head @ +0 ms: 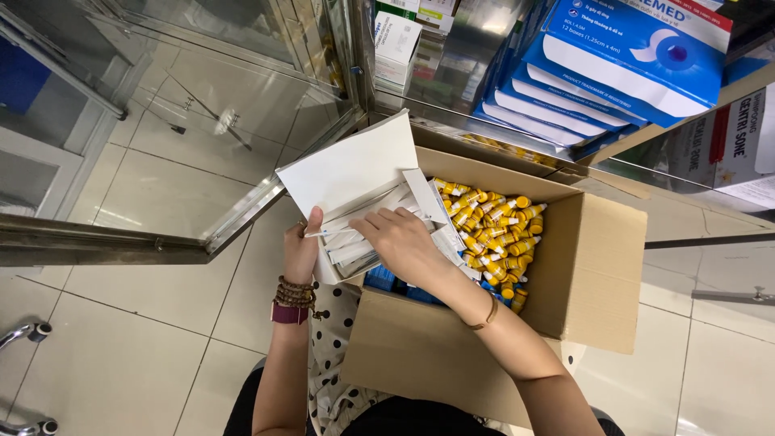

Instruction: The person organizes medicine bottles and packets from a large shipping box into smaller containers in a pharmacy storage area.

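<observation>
The left hand (300, 252) is gripping the open white carton (355, 173) at its nine o'clock edge; the right hand (401, 236) is pinching thin packets (355, 246) inside, above the cardboard box (593, 266). They look light and bendable; hold them by the edges.

One open cardboard box (593, 266) is seen, one white carton (355, 173) of slim packets, two hands, and small yellow-capped bottles (492, 230) too many to be counted.
</observation>
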